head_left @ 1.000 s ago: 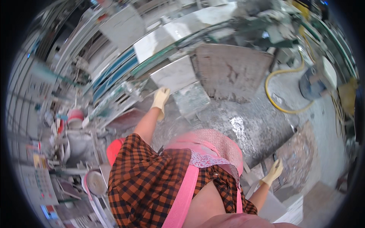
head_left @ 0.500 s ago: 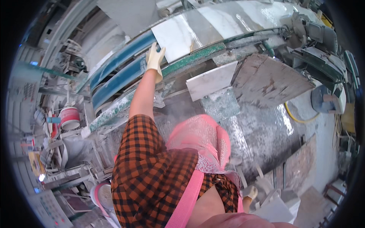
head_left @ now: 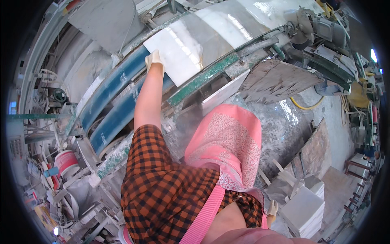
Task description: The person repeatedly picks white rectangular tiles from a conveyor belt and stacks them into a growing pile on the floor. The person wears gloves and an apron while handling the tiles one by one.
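Observation:
My left hand, in a cream rubber glove, reaches far out to the left end of a white marble slab with grey veining. Its fingers are bunched and bent at the slab's edge, touching it; the fingertips are partly hidden. The slab lies flat on a long machine bed, beside two blue belts that run down to the left. My right hand, gloved likewise, hangs low at my side near a stack of white tiles. Its visible fingers look loosely extended, with nothing seen in them.
A green rail borders the bed on my side. A white board and a large stained panel lean below it. A yellow hose curves over the floor. A red-and-white bucket stands left among clutter.
The view has turned and shifted, so the bed sits lower and further left. My left hand's fingers, spread before, are now drawn together at the slab's edge. My right hand still hangs low.

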